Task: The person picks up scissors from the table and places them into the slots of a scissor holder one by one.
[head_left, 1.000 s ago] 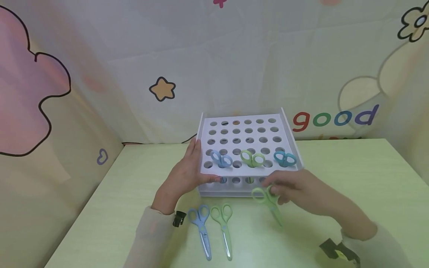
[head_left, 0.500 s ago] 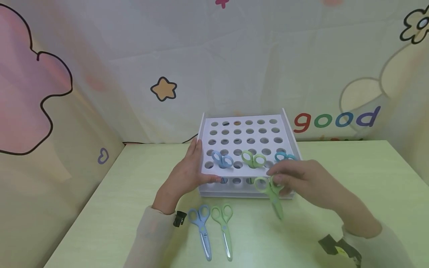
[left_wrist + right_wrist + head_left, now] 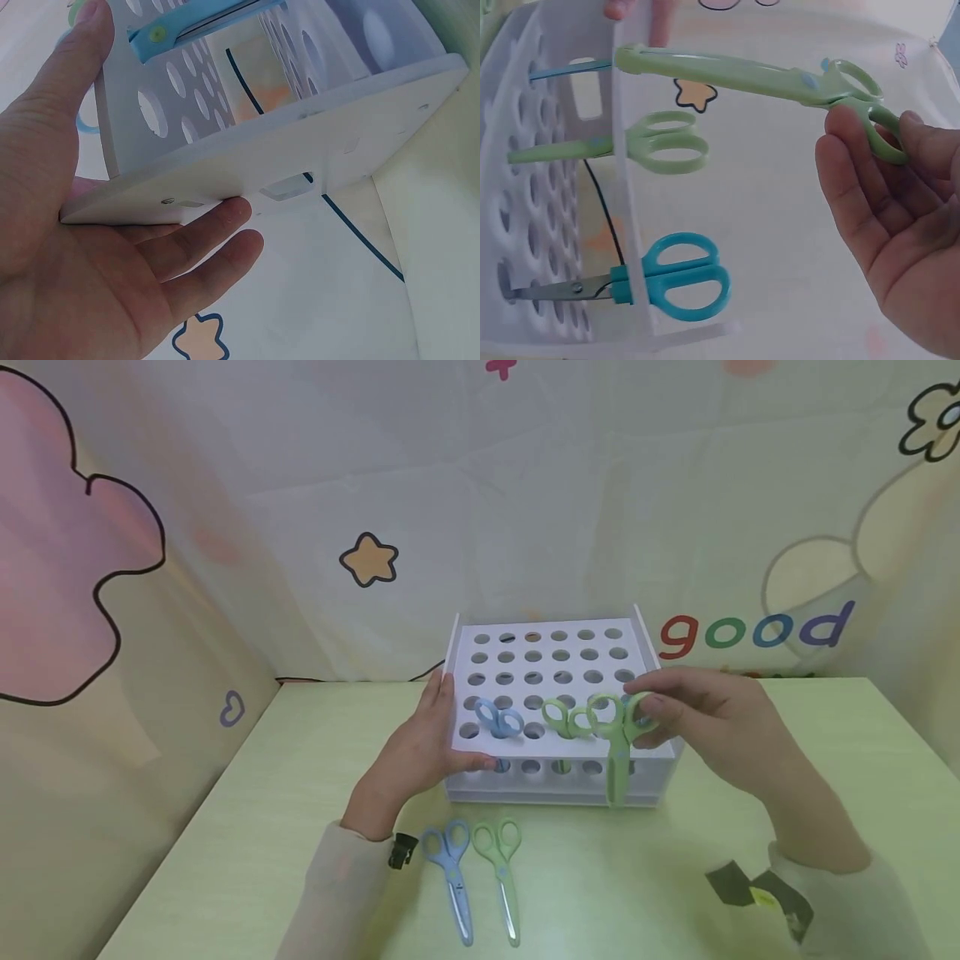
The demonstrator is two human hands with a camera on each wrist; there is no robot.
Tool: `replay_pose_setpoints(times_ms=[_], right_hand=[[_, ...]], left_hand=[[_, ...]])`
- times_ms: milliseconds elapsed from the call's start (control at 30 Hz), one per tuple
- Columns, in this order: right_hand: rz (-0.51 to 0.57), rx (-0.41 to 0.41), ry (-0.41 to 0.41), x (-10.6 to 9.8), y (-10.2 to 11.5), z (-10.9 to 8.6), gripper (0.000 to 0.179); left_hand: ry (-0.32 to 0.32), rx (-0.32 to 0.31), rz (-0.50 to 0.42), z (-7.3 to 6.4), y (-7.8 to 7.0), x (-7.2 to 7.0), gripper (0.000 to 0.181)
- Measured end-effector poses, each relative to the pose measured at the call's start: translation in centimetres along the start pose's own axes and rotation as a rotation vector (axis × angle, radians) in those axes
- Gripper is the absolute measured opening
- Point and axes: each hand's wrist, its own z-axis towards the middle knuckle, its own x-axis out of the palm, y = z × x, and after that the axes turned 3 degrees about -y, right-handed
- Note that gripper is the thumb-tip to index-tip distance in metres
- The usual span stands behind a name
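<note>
My right hand (image 3: 720, 727) pinches green scissors (image 3: 618, 752) by one handle loop, blades down, over the front right of a white two-tier rack (image 3: 517, 747) with round holes. In the right wrist view these scissors (image 3: 727, 73) are outside the rack, above its top plate. My left hand (image 3: 408, 743) grips the rack's left side, thumb over the front edge and fingers along the side wall. Blue scissors (image 3: 496, 720) and green scissors (image 3: 567, 724) stand in the front holes, handles up. Teal scissors (image 3: 686, 277) stand there too, mostly hidden behind my right hand in the head view.
Blue scissors (image 3: 458, 893) and another green pair (image 3: 504, 885) lie side by side on the pale green table (image 3: 247, 827), in front of the rack. A printed cloth (image 3: 525, 527) hangs behind the table, and a dark cable (image 3: 426, 672) runs at its foot.
My right hand has lifted the green scissors from in front of the rack up over its front right, and their blades now point more nearly straight down. My left hand stays on the rack.
</note>
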Motion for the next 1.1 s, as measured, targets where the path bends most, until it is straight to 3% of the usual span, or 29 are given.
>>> replay_pose_setpoints(times_ms=[167, 267, 400, 467, 733, 1100], right_hand=[[0.21, 0.002, -0.102, -0.6, 0.4, 0.5, 0.019], [0.445, -0.065, -0.177, -0.8, 0.4, 0.9, 0.019], [0.643, -0.149, -0.269, -1.0, 0.3, 1.6, 0.018], [0.692, -0.155, -0.305, -1.0, 0.1, 1.8, 0.018], [0.752, -0.107, -0.422, -1.7, -0.3, 2.0, 0.022], [0.74, -0.082, -0.468, -2.1, -1.2, 1.9, 0.023]], left_hand=[[0.002, 0.004, 0.002, 0.1, 0.0, 0.2, 0.134], [0.004, 0.004, 0.004, 0.1, -0.1, 0.3, 0.133], [0.01, -0.001, 0.012, 0.0, -0.2, 0.2, 0.134], [0.012, -0.008, 0.014, 0.0, -0.2, 0.2, 0.134], [0.005, -0.009, 0.011, 0.0, -0.2, 0.0, 0.134], [0.003, -0.018, 0.002, -0.1, -0.1, 0.1, 0.133]])
